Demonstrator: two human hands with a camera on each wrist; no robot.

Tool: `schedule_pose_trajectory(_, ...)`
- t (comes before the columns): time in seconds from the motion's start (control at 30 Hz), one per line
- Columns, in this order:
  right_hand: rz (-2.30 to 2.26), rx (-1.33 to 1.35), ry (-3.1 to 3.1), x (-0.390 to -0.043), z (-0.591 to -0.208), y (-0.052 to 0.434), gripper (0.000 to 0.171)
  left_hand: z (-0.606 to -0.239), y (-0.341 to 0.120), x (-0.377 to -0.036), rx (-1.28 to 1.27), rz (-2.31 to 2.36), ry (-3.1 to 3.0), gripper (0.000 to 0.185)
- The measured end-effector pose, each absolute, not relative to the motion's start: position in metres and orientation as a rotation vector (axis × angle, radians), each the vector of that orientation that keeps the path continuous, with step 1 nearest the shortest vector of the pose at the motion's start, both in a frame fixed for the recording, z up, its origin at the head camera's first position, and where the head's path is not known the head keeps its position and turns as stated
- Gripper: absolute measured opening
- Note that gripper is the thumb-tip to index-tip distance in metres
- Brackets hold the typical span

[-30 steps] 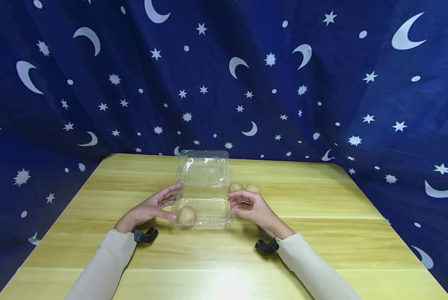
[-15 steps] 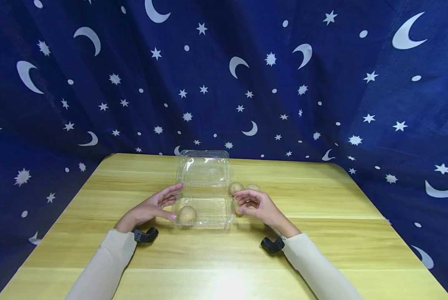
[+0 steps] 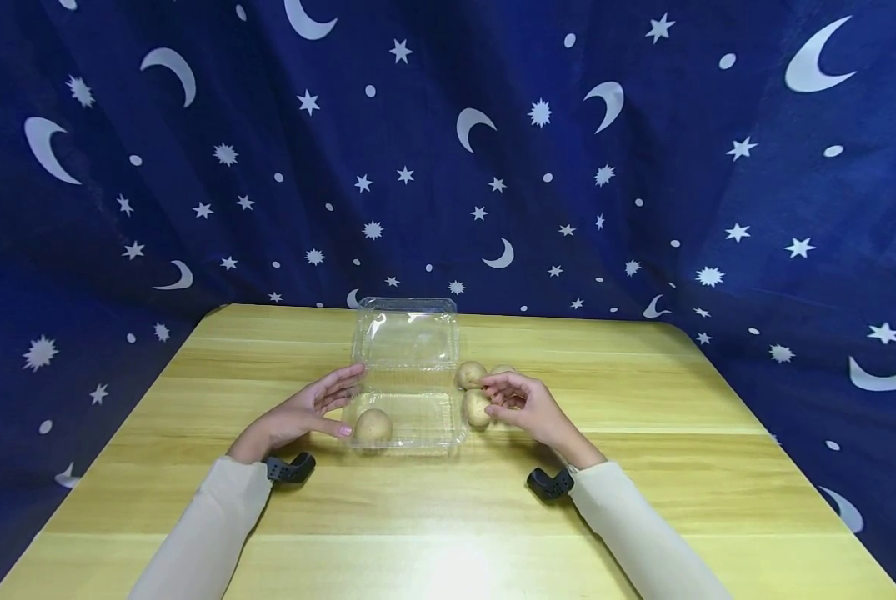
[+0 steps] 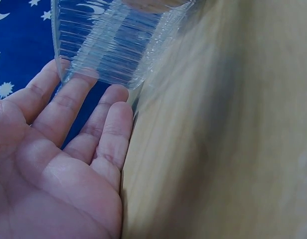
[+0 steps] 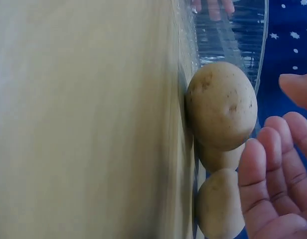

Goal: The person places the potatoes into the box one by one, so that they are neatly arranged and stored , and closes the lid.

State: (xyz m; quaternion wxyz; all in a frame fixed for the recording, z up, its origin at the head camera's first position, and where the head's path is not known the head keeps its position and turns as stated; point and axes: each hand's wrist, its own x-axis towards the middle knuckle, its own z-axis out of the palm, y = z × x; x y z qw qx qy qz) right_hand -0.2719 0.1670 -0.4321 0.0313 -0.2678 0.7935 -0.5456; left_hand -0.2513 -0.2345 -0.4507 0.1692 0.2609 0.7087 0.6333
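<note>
An open clear plastic clamshell box lies mid-table with its lid raised at the back, and one potato lies in its base. My left hand rests with straight fingers against the box's ribbed left wall. Three loose potatoes lie just right of the box: a near one, a far one and one half hidden behind my fingers. My right hand hovers beside the near potato, its fingers loosely curved and a little apart from it.
The wooden table ends at a dark blue curtain with moons and stars at the back and sides. Black wrist mounts sit on both cream sleeves. Bare wood stretches in front of the box.
My right hand has drifted right from the box's right edge to the loose potatoes, uncovering the near one. The left hand stays against the box.
</note>
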Motion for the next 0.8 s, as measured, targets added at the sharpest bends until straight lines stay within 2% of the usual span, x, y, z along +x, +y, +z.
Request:
schedule_pose_trajectory(0.33,-1.483,-0.732,2.522,-0.2734,-0.4315,0.1740,0.040,-0.4502,-0.2344,-0.2511,0.738,1.807,2.009,0.099)
schedule_pose_trajectory(0.8,-1.334,-0.767,2.476,-0.2748,-0.4313,0.1725,0.061,-0.4517,-0.2353,-0.2524,0.743,1.805,2.007,0.098)
